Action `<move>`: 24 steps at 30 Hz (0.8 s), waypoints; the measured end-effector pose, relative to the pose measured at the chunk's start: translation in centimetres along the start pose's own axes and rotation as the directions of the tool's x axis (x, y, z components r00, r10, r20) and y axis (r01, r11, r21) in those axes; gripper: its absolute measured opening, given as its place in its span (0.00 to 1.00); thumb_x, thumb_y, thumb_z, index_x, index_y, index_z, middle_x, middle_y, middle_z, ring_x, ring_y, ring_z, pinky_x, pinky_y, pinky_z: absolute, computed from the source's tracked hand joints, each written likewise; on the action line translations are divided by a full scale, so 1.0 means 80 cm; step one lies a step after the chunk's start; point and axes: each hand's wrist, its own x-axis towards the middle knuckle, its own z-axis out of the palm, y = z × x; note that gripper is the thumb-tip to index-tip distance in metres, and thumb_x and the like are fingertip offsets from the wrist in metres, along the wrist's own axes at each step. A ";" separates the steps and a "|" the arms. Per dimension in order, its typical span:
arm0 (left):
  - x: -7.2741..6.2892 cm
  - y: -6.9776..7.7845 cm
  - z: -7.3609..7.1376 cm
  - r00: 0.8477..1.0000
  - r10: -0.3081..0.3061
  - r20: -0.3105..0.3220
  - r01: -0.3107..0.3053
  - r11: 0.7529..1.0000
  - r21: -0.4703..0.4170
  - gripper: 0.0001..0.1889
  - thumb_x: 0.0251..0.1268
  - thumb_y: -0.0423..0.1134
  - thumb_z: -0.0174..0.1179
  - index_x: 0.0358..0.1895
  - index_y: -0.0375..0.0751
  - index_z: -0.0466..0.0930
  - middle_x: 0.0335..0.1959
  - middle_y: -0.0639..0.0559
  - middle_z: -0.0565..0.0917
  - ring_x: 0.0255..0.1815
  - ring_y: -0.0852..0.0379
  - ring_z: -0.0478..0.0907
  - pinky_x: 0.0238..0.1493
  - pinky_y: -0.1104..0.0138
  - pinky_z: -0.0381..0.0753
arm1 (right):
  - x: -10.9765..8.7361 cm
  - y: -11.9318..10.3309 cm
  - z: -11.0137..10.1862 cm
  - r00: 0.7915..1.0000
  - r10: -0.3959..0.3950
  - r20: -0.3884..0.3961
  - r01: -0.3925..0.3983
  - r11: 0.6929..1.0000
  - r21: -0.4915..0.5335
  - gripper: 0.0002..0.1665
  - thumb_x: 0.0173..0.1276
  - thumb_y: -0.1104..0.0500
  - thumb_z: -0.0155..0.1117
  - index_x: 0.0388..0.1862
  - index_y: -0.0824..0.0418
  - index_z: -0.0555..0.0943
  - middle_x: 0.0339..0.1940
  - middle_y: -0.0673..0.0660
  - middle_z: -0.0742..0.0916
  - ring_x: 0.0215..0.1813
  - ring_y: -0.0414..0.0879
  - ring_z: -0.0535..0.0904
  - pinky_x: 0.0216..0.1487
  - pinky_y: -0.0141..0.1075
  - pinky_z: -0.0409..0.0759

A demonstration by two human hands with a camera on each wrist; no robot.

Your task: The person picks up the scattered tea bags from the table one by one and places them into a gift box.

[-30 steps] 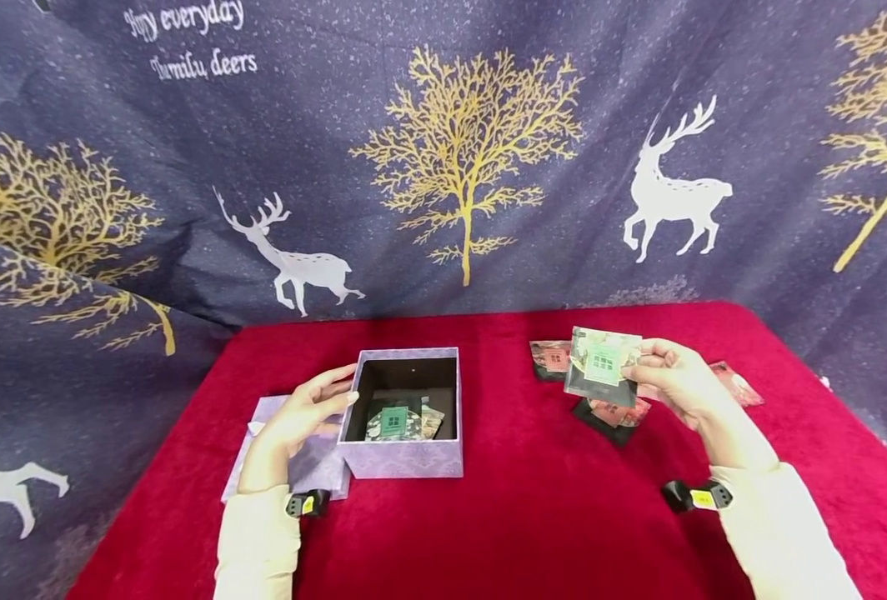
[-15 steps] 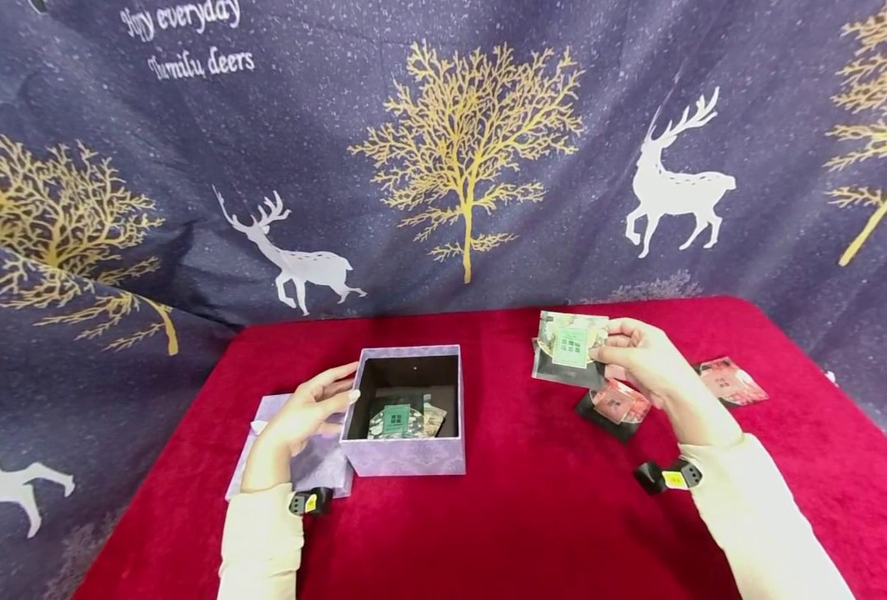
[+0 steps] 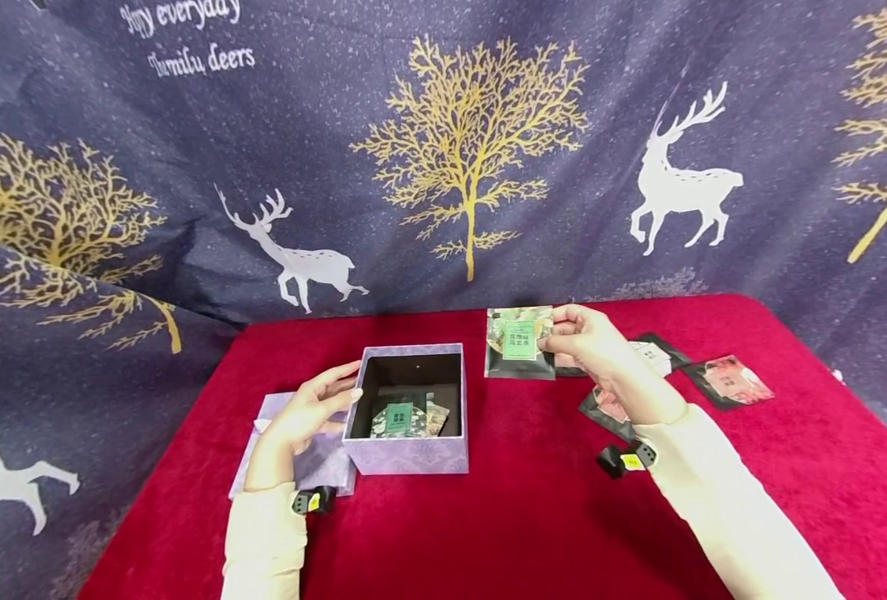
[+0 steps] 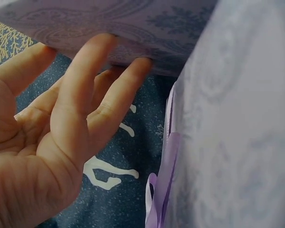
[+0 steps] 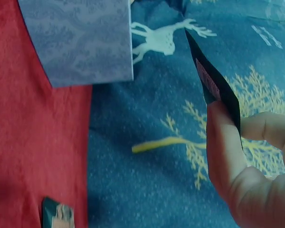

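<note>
My right hand pinches a green-labelled tea bag packet by its right edge, between thumb and fingers. It is held up over the red table, to the right of an open lilac box. In the right wrist view the packet is seen nearly edge-on, dark side showing. My left hand rests against the box's left side, thumb near the rim. In the left wrist view its extended fingers touch the patterned box wall. Inside the box lie a dark green tea bag packet and a beige-edged one.
The box's lilac lid, with a ribbon, lies left of the box, partly under my left hand. On the right lie a red-labelled packet, a white-labelled one and another red one, partly hidden by my arm. A deer-print cloth hangs behind.
My right hand has carried the green-labelled tea bag packet leftward from above the other packets toward the box, uncovering the white-labelled one. My left hand has stayed at the box.
</note>
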 end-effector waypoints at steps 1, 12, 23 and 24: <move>0.000 0.000 0.000 1.000 0.001 -0.001 -0.001 1.000 0.001 0.32 0.68 0.37 0.55 0.73 0.40 0.56 0.70 0.32 0.62 0.65 0.35 0.66 0.45 0.54 0.78 | 0.002 0.000 0.004 1.000 0.002 0.004 -0.002 1.000 0.002 0.21 0.59 0.76 0.54 0.52 0.77 0.63 0.26 0.45 0.84 0.32 0.33 0.81 0.34 0.28 0.80; 0.000 0.002 0.003 1.000 -0.016 0.000 0.016 1.000 -0.011 0.31 0.68 0.36 0.54 0.73 0.40 0.56 0.70 0.33 0.63 0.65 0.35 0.66 0.47 0.53 0.78 | 0.024 0.011 0.042 0.999 0.029 0.023 -0.027 0.996 -0.081 0.22 0.58 0.77 0.54 0.52 0.80 0.64 0.22 0.45 0.81 0.25 0.33 0.78 0.28 0.26 0.78; -0.001 0.004 0.003 1.000 -0.021 -0.002 0.021 1.000 -0.016 0.31 0.68 0.36 0.53 0.73 0.40 0.56 0.69 0.32 0.63 0.65 0.35 0.67 0.48 0.52 0.77 | 0.043 0.017 0.089 0.993 0.083 0.081 -0.067 0.980 -0.187 0.22 0.58 0.73 0.57 0.52 0.76 0.67 0.33 0.56 0.79 0.28 0.37 0.76 0.30 0.31 0.79; -0.001 0.004 0.003 1.000 -0.019 0.000 0.019 1.000 -0.018 0.31 0.68 0.36 0.53 0.73 0.40 0.56 0.70 0.32 0.63 0.65 0.35 0.67 0.48 0.51 0.77 | 0.045 0.017 0.093 0.992 0.091 0.082 -0.073 0.977 -0.200 0.22 0.59 0.73 0.58 0.52 0.75 0.67 0.33 0.57 0.79 0.29 0.38 0.77 0.31 0.31 0.79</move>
